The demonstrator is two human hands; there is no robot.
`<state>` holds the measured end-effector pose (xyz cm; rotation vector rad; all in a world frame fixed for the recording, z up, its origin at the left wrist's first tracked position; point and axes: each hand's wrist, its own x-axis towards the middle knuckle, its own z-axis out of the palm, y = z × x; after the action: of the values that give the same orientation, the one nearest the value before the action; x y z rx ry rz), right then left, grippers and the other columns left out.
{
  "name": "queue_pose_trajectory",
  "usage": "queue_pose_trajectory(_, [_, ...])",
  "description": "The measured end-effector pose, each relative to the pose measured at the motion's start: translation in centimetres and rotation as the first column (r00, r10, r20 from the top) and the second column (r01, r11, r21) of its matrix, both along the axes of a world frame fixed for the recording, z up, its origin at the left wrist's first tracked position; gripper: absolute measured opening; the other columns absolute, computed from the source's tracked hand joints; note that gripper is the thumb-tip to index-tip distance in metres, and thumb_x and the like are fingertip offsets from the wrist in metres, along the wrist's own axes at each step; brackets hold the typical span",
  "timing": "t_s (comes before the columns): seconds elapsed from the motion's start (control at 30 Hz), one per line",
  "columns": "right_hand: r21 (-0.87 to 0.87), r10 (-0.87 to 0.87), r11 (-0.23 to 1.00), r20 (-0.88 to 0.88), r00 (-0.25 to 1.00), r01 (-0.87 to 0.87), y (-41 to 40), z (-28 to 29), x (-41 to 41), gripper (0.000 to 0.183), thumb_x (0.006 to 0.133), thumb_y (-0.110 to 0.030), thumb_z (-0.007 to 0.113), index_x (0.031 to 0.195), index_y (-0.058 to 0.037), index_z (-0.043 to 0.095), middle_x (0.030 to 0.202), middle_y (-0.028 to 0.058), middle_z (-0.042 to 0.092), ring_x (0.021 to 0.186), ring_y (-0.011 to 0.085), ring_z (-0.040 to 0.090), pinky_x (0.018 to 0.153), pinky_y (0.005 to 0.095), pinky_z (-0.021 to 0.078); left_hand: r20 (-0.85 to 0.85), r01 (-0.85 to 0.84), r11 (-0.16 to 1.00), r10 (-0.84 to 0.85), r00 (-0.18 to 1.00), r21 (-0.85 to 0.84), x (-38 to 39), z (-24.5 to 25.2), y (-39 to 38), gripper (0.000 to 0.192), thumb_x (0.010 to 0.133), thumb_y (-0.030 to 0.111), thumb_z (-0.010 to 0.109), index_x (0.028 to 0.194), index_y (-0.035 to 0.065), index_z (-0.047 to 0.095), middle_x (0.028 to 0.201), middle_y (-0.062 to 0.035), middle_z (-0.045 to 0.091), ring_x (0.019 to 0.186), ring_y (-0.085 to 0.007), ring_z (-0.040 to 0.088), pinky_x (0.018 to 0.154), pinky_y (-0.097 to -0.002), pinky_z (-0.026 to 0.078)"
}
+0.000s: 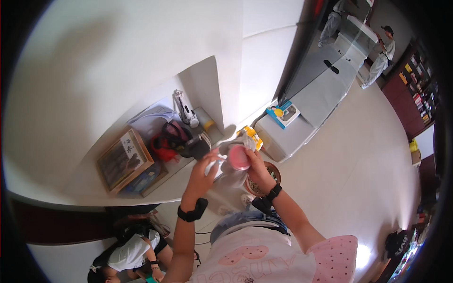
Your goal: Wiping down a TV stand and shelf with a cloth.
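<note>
A round container with a pinkish-red lid is gripped at its right side by my right hand. Beside it on the left, my left hand has its fingers spread, and no object shows in it. Both hands are slightly blurred. Past my left fingertips, a black item, a red item and a white handheld device with a black strap lie on a white ledge. Grey and yellow packaging shows just beyond the lid.
A framed box stands at the ledge's left. Below my right hand is a round planter. A blue-and-white box rests on a long glass-topped counter. One person crouches lower left; other people stand at the far upper right.
</note>
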<state>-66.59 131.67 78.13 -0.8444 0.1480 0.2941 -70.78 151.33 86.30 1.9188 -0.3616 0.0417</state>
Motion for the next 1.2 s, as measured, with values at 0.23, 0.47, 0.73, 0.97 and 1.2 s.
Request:
queue_pose_trajectory(0.23, [-0.02,-0.035,0.999,-0.007,0.999,0.035,-3.5,-0.6,-0.7,0.037,0.091,-0.022,0.047,0.121,-0.0004,0.042,0.113,0.0121,0.055,0.101,0.0213,0.056,0.086,0.036,0.0484,0.105,-0.251,0.964,0.26,0.96,-0.091,7.2,-0.2,2.7,0.035,0.089,0.011,0.049,0.122,0.0035,0.041,0.118,-0.011,0.048,0.105,-0.022,0.051,0.085,-0.0315,0.043])
queue_pose_trajectory(0.47, [-0.081,-0.106,0.992,-0.056,0.993,0.101,-5.8,-2.1,-2.3,0.036,0.091,-0.019,0.046,0.121,0.0002,0.043,0.113,0.0109,0.055,0.102,0.02,0.055,0.086,0.0337,0.0471,0.356,-0.282,0.959,0.257,0.898,0.019,7.0,-1.9,0.5,0.026,0.081,0.007,0.056,0.106,0.0029,0.051,0.101,-0.0143,0.053,0.094,-0.0294,0.053,0.082,-0.0349,0.043])
queue_pose_trajectory(0.73, [-0.126,-0.082,0.989,-0.037,0.996,0.076,-6.1,-2.4,-3.6,0.039,0.091,-0.024,0.045,0.12,0.0014,0.045,0.116,0.0125,0.054,0.105,0.0226,0.054,0.091,0.0356,0.0445,0.384,-0.317,0.909,0.2,0.901,0.269,6.1,-3.8,-2.8,0.035,0.079,0.009,0.058,0.112,0.0034,0.048,0.104,-0.0161,0.053,0.101,-0.033,0.049,0.088,-0.038,0.041])
queue_pose_trajectory(0.97, [-0.198,-0.065,0.978,-0.033,0.997,0.058,-5.6,-1.1,-3.8,0.039,0.091,-0.022,0.044,0.123,0.0006,0.042,0.117,0.0112,0.053,0.106,0.0221,0.053,0.092,0.0351,0.0433,0.162,-0.206,0.977,0.195,0.967,0.057,4.4,-4.1,-3.9,0.03,0.08,0.018,0.063,0.101,0.0022,0.048,0.095,-0.0144,0.054,0.091,-0.029,0.054,0.078,-0.0358,0.045])
queue_pose_trajectory(1.2, [-0.284,-0.082,0.954,0.07,0.994,0.099,-4.5,2.1,-4.4,0.041,0.088,-0.016,0.055,0.122,0.0015,0.041,0.115,0.0092,0.052,0.102,0.0162,0.053,0.087,0.0298,0.0445,-0.17,-0.354,0.909,0.322,0.931,-0.22,-0.3,-6.5,-6.6,0.026,0.081,0.02,0.063,0.089,0.0038,0.045,0.087,-0.0089,0.055,0.075,-0.0166,0.055,0.067,-0.0289,0.045])
